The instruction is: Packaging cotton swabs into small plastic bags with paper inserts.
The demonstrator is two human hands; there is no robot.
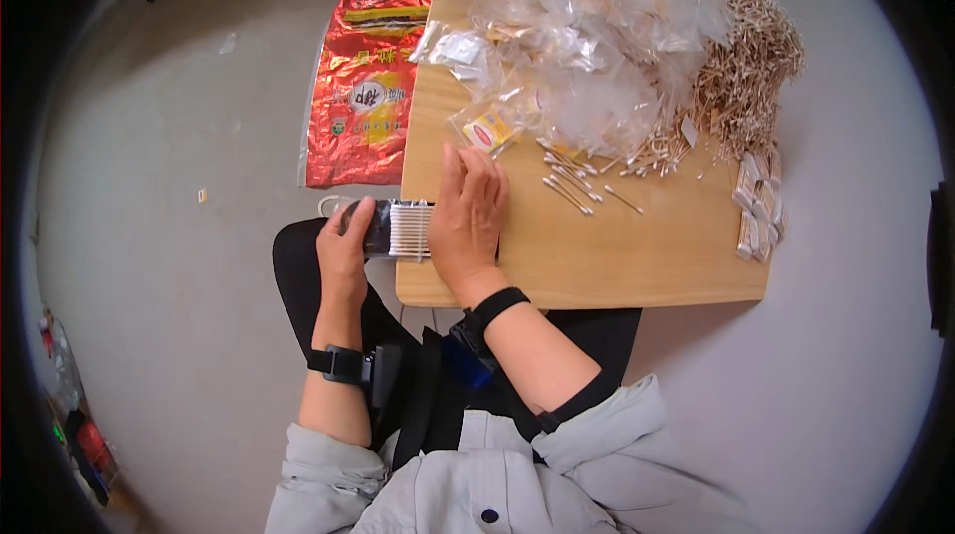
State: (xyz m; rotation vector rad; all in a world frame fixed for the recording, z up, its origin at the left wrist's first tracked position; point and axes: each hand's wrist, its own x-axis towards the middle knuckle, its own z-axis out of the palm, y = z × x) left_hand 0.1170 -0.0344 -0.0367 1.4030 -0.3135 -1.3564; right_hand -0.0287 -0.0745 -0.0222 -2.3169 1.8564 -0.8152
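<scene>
My left hand (343, 241) is closed around the left end of a flat black holder (378, 231), which juts past the table's left edge. A row of white cotton swabs (410, 231) lies side by side across it. Palm down, my right hand (472, 211) covers the right part of the holder. Its fingers are bent and together, pointing away from me, and whatever is under them is hidden. Just beyond the fingertips lies a clear bag with a yellow and red card (487, 132). Several loose cotton swabs (577, 184) are scattered right of that hand.
A heap of clear plastic bags (597, 47) covers the far part of the wooden table (597, 266). Beside it rises a big pile of cotton swabs (751, 57). Small white packs (758, 206) are stacked at the right edge. A red sack (368, 87) lies left of the table.
</scene>
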